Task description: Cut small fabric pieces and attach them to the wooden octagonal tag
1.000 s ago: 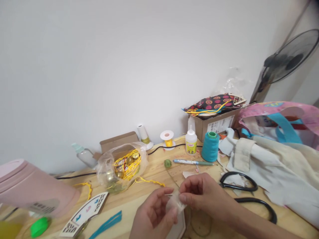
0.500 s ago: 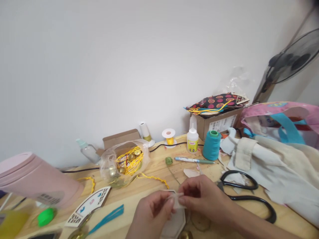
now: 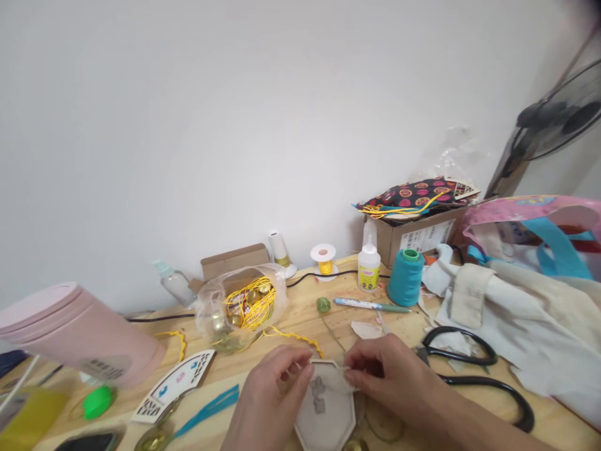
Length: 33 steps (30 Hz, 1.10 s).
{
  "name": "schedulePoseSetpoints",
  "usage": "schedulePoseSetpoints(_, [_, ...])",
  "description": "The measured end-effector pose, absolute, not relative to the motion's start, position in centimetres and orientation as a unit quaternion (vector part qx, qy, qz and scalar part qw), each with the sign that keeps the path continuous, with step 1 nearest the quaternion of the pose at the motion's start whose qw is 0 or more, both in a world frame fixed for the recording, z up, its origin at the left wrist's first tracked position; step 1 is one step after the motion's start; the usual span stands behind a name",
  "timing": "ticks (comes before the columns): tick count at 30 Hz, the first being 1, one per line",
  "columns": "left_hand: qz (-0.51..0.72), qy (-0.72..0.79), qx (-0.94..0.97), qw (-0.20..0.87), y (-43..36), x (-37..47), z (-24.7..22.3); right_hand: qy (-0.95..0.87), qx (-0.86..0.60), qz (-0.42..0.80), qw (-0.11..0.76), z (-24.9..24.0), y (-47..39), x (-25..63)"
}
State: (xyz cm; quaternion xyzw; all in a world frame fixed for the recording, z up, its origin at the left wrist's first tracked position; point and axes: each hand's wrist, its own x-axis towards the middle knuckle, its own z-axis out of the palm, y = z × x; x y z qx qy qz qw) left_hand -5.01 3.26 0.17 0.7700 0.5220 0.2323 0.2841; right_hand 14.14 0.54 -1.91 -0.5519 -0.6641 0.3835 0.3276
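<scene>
Our left hand (image 3: 277,394) has drawn away, fingers apart, baring the grey pattern (image 3: 319,398) on the board (image 3: 339,423), while our right hand (image 3: 394,379) pinches its fingers together at two o'clock, hold unclear.

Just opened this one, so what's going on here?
Someone is working bare-handed at an eight-sided panel on a wooden table. The right hand is pinched at the panel's upper right edge, apparently on a small pale scrap, too blurred to identify. The left hand is curled at the left edge; whether it grips is unclear. Black-handled scissors lie to the right.
</scene>
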Motion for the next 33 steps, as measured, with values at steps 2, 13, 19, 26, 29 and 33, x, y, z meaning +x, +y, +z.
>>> schedulePoseSetpoints(2, [0.21, 0.487, 0.811, 0.247, 3.2, -5.0, 0.2, -0.674, -0.557, 0.364, 0.322, -1.6, 0.6, 14.1])
schedulePoseSetpoints(13, [0.17, 0.475, 0.851, 0.146, 2.8, -5.1, -0.5, -0.693, -0.567, 0.326, 0.302, -1.5, 0.3, 14.2])
schedulePoseSetpoints(19, [0.142, 0.478, 0.85, 0.169, 3.3, -5.6, -0.1, -0.697, -0.564, 0.325, 0.301, -1.4, 0.6, 14.3])
schedulePoseSetpoints(26, [0.192, 0.464, 0.847, 0.176, 3.3, -5.5, -0.9, -0.697, -0.565, 0.32, 0.303, -1.4, 0.5, 14.5])
schedulePoseSetpoints(29, [0.207, 0.463, 0.845, 0.172, 3.4, -5.6, -1.0, -0.698, -0.568, 0.312, 0.306, -1.3, 0.7, 14.6])
schedulePoseSetpoints(33, [0.193, 0.479, 0.834, 0.194, 3.5, -5.5, -0.8, -0.701, -0.566, 0.306, 0.307, -1.1, 0.9, 14.7])
